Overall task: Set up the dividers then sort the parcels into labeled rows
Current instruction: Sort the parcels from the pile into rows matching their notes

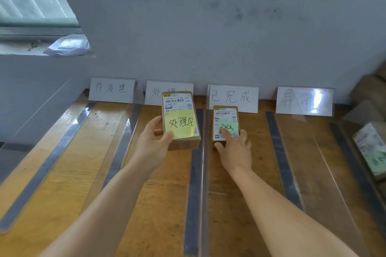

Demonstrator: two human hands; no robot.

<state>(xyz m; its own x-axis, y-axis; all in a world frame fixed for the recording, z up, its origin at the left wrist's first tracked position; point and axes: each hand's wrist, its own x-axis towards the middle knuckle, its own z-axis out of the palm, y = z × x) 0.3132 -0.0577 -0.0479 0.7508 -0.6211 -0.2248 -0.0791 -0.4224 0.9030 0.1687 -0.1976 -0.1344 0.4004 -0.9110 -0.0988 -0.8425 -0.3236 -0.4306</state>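
Observation:
My left hand grips a brown parcel with a yellow sticky note, held above the second row in front of the second label card. A smaller brown parcel with a green sticky note lies in the third row below the third label card. My right hand rests on it, thumb at its near end and a finger on the green note. Clear plastic dividers stand lengthwise on the wooden table and split it into rows. The first label card and fourth label card stand at the wall.
A green-patterned parcel lies at the right edge beyond the last divider. Brown cartons stack at the far right. A crumpled plastic bag sits on the windowsill at the upper left. The grey wall closes the rows' far ends.

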